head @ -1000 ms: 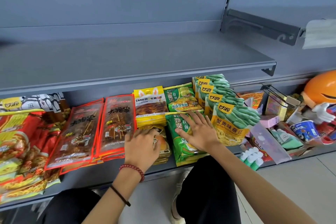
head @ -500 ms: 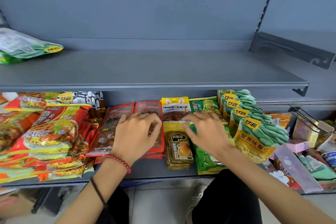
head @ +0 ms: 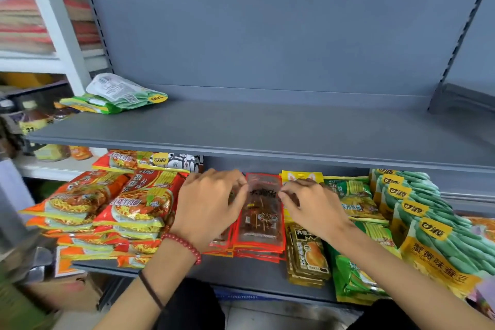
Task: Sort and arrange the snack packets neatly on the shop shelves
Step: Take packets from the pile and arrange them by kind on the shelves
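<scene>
Lower shelf [head: 241,273], centre: stack of red skewer packets [head: 261,220], lying flat, long side running from six to twelve o'clock; top packet has a clear window and a red border, its print blurred.

Left hand [head: 211,203]: palm down, knuckles up, forearm coming in from seven o'clock; fingers [head: 237,187] bent and drawn together, clamped on the top packet's left edge near its far corner; red bead bracelet [head: 184,245] at the wrist, black band [head: 151,292] lower on the forearm.

Right hand [head: 313,206]: palm down, forearm coming in from five o'clock; its fingers [head: 285,194] curled and bunched, clamped on the same packet's right edge; the two hands face each other across the packet, about level.

Neighbours on the same shelf: orange noodle packets [head: 134,203] piled at the stack's nine o'clock; yellow rabbit-ear packets [head: 301,177] at one o'clock, partly behind the right hand; dark gold packets [head: 308,252] at four o'clock, just beside the stack; green packets [head: 351,195] at three o'clock; green bean packets [head: 428,222] with yellow labels, overlapping in a row, further out at three o'clock.

Upper shelf [head: 267,131]: grey; green-and-white packets [head: 120,96] heaped at its left end, at ten o'clock from the hands.
</scene>
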